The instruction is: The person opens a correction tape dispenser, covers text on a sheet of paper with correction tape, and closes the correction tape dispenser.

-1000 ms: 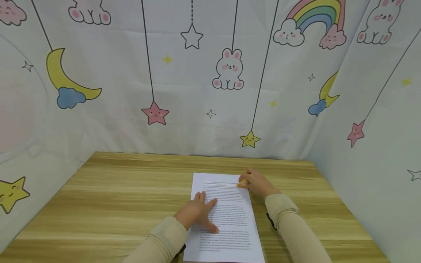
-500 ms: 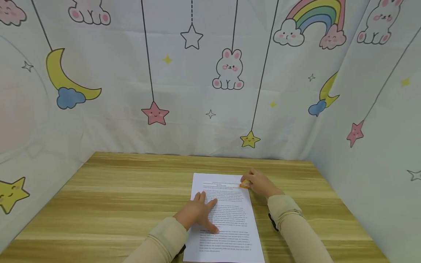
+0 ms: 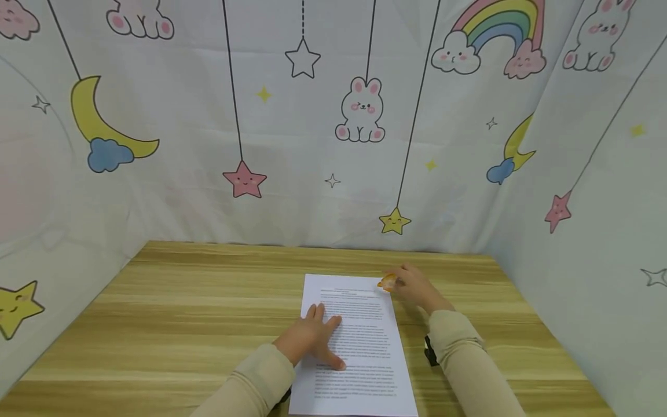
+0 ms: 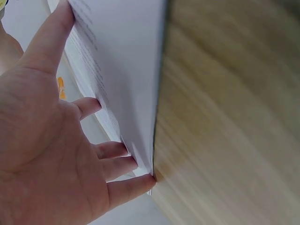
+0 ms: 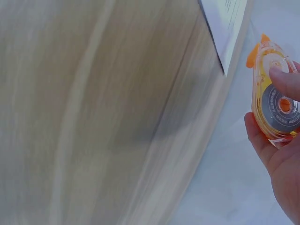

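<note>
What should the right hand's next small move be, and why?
Probably lower the tape dispenser onto the printed sheet: the right hand holds it raised near the far right corner, while the left hand, fingers spread, rests on the sheet.

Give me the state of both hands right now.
Left hand: open, spread on the printed paper.
Right hand: closed, holding the correction tape.

A wood-grained table (image 3: pixel 208 324) reaches back to a white curtain (image 3: pixel 182 202). Printed on it are a rainbow (image 3: pixel 497 20), a yellow moon (image 3: pixel 88 113), a winking rabbit (image 3: pixel 359 119) — and a smiling pink star (image 3: pixel 245 181).
</note>
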`<act>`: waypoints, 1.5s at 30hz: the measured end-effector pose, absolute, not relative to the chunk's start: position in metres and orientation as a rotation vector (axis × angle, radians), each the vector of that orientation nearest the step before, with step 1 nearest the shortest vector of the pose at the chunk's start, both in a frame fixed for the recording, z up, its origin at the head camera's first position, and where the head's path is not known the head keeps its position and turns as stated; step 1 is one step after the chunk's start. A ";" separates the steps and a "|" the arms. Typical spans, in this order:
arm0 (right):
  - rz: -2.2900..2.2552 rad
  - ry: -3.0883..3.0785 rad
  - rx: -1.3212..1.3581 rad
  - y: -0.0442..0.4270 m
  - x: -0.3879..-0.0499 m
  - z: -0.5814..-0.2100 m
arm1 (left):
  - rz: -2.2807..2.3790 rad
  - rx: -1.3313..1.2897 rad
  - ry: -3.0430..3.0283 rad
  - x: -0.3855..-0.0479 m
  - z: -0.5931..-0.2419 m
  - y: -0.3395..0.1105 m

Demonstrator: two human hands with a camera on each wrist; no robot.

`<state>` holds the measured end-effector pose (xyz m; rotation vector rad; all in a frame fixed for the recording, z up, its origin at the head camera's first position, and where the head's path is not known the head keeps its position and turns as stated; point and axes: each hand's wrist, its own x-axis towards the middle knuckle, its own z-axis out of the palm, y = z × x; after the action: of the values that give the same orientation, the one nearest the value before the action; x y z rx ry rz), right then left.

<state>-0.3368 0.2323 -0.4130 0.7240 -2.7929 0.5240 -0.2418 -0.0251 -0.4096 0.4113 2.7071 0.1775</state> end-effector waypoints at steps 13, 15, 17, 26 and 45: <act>0.547 -2.851 0.711 0.181 -0.329 -0.417 | 0.114 0.391 2.702 -0.241 -0.410 -0.025; 0.527 -2.828 0.752 0.175 -0.329 -0.417 | 0.114 0.386 2.700 -0.240 -0.410 -0.024; 0.521 -2.818 0.770 0.169 -0.330 -0.418 | 0.104 0.388 2.701 -0.241 -0.410 -0.024; 0.423 -2.774 0.907 0.153 -0.335 -0.426 | 0.080 0.398 2.698 -0.241 -0.408 -0.024; 0.367 -2.798 0.933 0.142 -0.334 -0.423 | 0.082 0.409 2.707 -0.241 -0.410 -0.025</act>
<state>-0.3337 0.1421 -0.4225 0.9332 -2.7977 0.3673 -0.2410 -0.0246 -0.4100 0.4088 2.7072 0.0822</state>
